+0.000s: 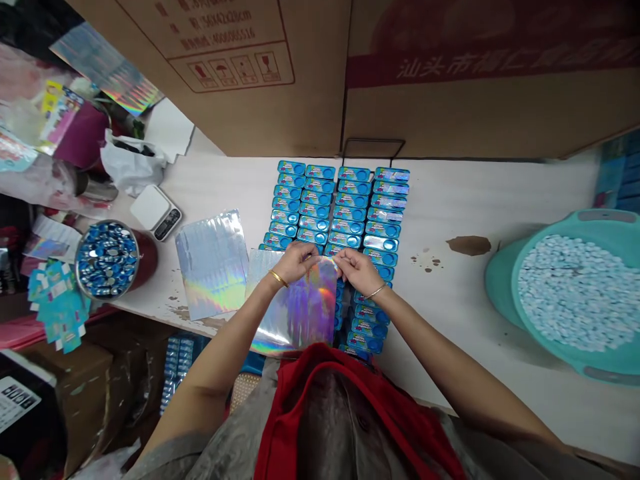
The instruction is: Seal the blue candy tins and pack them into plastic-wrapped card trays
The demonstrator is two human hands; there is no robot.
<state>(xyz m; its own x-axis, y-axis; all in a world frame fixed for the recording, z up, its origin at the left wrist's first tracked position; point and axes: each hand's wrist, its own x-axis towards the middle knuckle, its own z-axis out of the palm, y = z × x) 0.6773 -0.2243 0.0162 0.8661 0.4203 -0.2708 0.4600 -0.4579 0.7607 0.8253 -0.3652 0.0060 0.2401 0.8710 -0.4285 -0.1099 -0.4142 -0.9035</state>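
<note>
A shiny holographic sheet (pixel 300 310) hangs between my two hands, its top edge bent up. My left hand (pixel 299 262) pinches that edge near its middle. At the sheet's upper right corner, the fingers of my right hand (pixel 358 272) are pinched together; whether a small piece is between them is too small to tell. Under and behind the hands lie rows of small blue tins (pixel 315 203) with printed lids, set in columns. A few tins in the right-hand column (pixel 390 189) carry shiny strips on top. Another holographic sheet (pixel 213 263) lies flat to the left.
A large cardboard box (pixel 280 127) stands along the back of the white table (pixel 445 200). At right is a turquoise tub (pixel 505 280) full of small pale pieces. A white scale (pixel 150 208), a metal pot (pixel 147 253) of blue pieces and a white plastic bag (pixel 131 163) are at left.
</note>
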